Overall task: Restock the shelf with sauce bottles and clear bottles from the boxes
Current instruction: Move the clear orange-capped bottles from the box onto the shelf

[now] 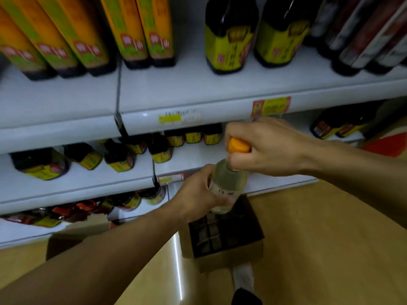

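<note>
Step in hand: carrying one clear bottle (228,183) from box to shelf.

- Right hand (267,146): grip closed round the neck, fingers curled just under the orange cap (239,145), which pokes out on the thumb side.
- Left hand (199,195): grip wrapped round the lower body of the same bottle, thumb across the label. Bottle roughly upright, leaning a little, held in the air between the two grips.
- Directly below the lower grip: open cardboard box (224,234) on the floor, dark divider cells showing. Cannot tell whether any cells are still filled; too dark and blurred.
- Beyond the upper grip: bare stretch of the middle shelf (220,155), with small dark sauce bottles (160,150) to its left and further back. Above both grips, the upper shelf (198,89) carries tall dark bottles.

Judgement: bottle is clear of the box, not yet placed. The open shelf space just behind the grips looks like the likely slot.

Next move calls for: lifting forward over the shelf lip, setting the base flat, keeping it off the neighbouring bottles, then opening the lower grip first and the neck grip last.
</note>
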